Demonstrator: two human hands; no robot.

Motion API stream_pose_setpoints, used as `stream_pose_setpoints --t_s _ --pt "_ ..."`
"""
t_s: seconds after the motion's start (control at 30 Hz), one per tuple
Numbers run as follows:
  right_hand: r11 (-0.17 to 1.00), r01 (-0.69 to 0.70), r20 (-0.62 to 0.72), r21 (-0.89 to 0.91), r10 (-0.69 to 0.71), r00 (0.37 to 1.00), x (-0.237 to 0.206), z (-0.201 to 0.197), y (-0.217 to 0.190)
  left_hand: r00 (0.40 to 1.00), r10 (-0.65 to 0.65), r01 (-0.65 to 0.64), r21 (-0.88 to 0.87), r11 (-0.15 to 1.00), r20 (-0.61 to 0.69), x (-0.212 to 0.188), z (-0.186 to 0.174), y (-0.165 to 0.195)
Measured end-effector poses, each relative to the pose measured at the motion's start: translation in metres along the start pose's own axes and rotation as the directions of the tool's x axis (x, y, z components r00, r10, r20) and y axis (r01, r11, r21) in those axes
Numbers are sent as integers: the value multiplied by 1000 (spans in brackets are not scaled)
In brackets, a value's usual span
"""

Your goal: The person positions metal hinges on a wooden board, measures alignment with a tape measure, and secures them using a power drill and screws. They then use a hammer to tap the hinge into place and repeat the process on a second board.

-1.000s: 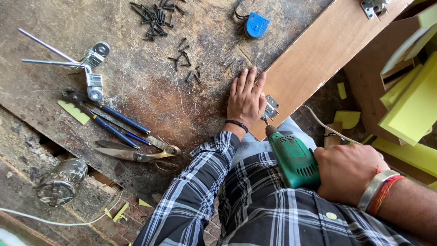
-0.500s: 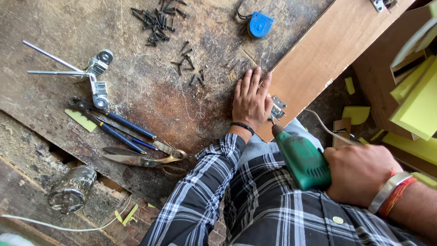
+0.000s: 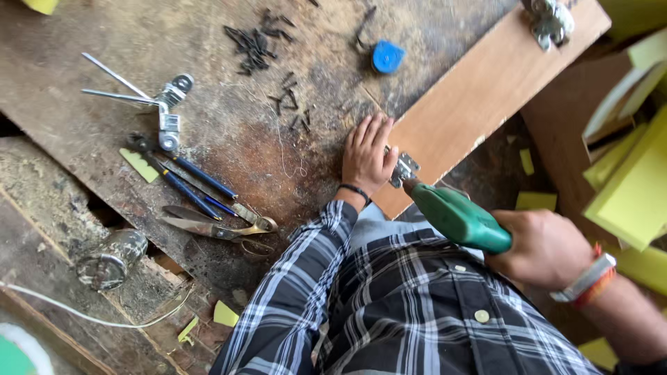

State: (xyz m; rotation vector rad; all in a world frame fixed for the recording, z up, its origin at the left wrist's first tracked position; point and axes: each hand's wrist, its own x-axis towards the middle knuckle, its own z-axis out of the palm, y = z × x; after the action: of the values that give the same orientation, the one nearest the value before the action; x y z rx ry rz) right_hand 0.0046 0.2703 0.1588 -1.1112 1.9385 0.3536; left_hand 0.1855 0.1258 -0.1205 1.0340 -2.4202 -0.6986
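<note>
Drill [image 3: 460,217] green, in right hand [image 3: 540,247], tip at hinge [image 3: 403,168].

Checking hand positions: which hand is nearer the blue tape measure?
Left. The left hand lies flat on the bench just below the blue tape measure; the right hand grips the green drill, farther off.

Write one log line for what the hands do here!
left hand: flat beside metal hinge | right hand: holds green electric drill, tip at hinge | light wooden board

Green drill [image 3: 458,217] against metal hinge [image 3: 404,167]
</note>
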Motion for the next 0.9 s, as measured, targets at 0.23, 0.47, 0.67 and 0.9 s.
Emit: stream_pose_setpoints --t_s 0.23,0.47,0.67,0.9 --pt "892 105 -245 440 7 969 4 31 49 881 -396 416 25 909 -257 -8 -51 -59" --pt "884 68 -174 463 15 985 10 16 53 747 -648 661 60 748 -150 18 -92 -88" --pt "870 188 -267 455 -68 961 0 22 60 744 -623 649 40 760 -243 13 -75 -89" --pt "861 173 -261 478 -49 964 3 37 77 733 -644 675 116 729 -221 -9 -67 -93"
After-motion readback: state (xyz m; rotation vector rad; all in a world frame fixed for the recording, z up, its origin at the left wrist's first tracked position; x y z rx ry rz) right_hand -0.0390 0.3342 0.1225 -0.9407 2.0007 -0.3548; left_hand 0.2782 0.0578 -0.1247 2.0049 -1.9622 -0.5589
